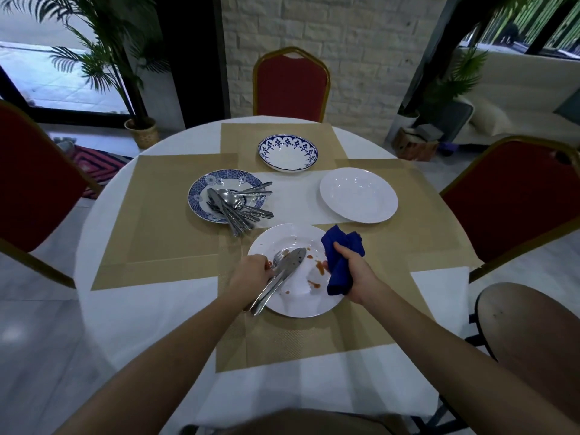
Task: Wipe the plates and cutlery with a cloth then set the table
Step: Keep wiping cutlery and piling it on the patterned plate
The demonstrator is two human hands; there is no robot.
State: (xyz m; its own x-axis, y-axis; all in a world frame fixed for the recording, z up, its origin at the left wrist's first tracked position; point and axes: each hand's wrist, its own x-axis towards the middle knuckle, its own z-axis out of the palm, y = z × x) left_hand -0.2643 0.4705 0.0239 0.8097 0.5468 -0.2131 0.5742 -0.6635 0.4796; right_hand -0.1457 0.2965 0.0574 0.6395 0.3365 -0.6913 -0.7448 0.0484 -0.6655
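Your left hand point(251, 270) is clenched around a small bundle of cutlery point(284, 270), a fork and at least one broader piece. You grip it about midway along. The working ends point up and to the right over the stained white plate point(299, 311), and the handles stick out below your fist past the plate's near-left rim. Whether the tips touch the plate is hard to tell.

Your right hand point(356, 273) is closed round a bunched blue cloth point(341, 257) at the plate's right edge. The cloth stands out above and below your fist, and its lower end hangs over the rim. Orange-red smears lie on the plate between your two hands, just left of the cloth.

The other cutlery point(240, 207) is heaped on the blue patterned plate point(195, 196), up and to the left. Beyond are a blue-rimmed bowl point(266, 145) and a clean white plate point(358, 196), each on a tan placemat point(157, 221) on the round white table point(141, 309).
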